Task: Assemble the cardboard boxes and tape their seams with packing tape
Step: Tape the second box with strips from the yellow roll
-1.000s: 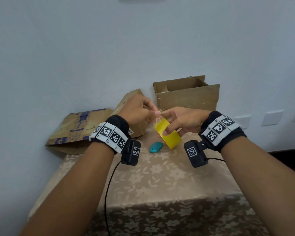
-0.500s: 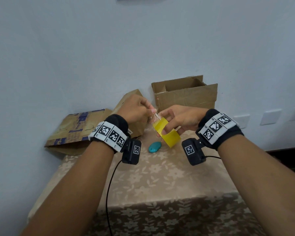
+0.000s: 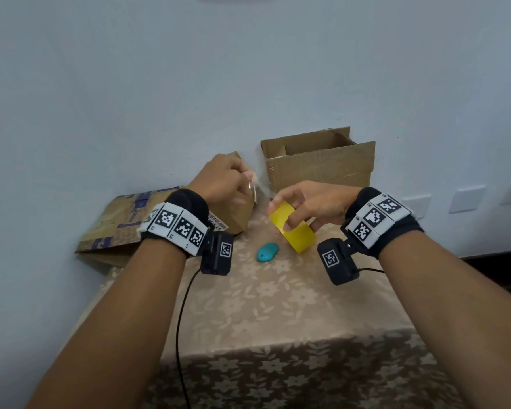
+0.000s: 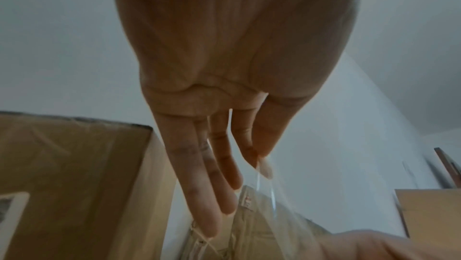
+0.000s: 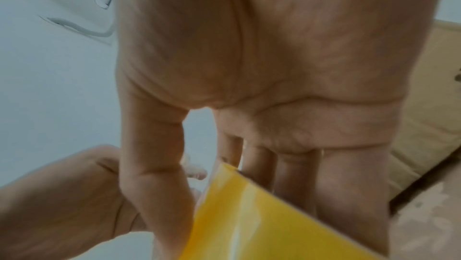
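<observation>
My right hand (image 3: 304, 202) grips a yellow roll of packing tape (image 3: 294, 228) above the table, thumb across its front; the tape roll (image 5: 262, 219) fills the lower right wrist view. My left hand (image 3: 233, 180) pinches the clear free end of the tape (image 3: 252, 187) between thumb and fingertip, a short way left of the roll. A see-through strip of tape (image 4: 272, 201) stretches between the two hands. An open cardboard box (image 3: 319, 160) stands upright at the back by the wall. A smaller brown box (image 3: 236, 214) and a flattened box (image 3: 121, 222) lie behind my left hand.
A small teal cutter (image 3: 267, 251) lies on the floral tablecloth (image 3: 263, 305) below the roll. A black cable (image 3: 180, 314) hangs from my left wrist over the table's front. White wall sockets (image 3: 466, 199) sit at the right.
My left hand has pulled away to the left and up from the roll, drawing out a short clear strip of tape. My right hand still holds the roll.
</observation>
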Demonstrator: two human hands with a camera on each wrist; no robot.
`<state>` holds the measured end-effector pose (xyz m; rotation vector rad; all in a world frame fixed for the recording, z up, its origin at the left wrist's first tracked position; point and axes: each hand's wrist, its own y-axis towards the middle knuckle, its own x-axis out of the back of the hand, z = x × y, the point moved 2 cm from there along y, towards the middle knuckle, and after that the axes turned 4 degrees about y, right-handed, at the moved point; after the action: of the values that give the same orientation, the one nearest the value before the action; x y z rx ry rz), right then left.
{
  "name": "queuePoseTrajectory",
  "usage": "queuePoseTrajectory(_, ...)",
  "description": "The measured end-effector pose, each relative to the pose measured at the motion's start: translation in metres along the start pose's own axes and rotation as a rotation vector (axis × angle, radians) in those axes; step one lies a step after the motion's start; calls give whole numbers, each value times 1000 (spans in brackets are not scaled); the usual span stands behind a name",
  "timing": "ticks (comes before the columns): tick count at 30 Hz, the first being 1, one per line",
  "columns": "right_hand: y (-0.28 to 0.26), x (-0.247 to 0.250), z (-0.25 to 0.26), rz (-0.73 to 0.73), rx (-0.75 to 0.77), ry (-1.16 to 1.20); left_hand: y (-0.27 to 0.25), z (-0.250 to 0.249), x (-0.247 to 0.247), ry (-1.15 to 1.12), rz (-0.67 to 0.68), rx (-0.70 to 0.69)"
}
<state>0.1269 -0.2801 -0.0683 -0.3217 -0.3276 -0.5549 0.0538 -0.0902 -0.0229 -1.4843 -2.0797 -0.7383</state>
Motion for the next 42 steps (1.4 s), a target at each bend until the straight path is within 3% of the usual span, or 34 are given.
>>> queuePoseTrajectory(5,2,-2,-2,-20,-7,80,-1,-9,-6,-134,20,19)
queuePoseTrajectory(11,8,-3,-6,-54,55,162,-5,-6,-9,53,-34,-83)
queuePoseTrajectory(16,7,-10,-3,-76,139,210,-8,-7,-11,58,-21,-84)
queuePoseTrajectory(23,11,-7,-7,-41,145,201,-3,-4,-11,74,-86,-86)
queuePoseTrajectory(27,12,-9,-5,39,122,183,-2,-5,-10,190,-216,-138)
queuePoseTrajectory(30,12,-10,-6,34,119,181,-3,-13,10,69,-327,-138)
queuePoseTrajectory(42,8,-3,-12,-57,108,305,-6,-6,-8,-12,-73,-75)
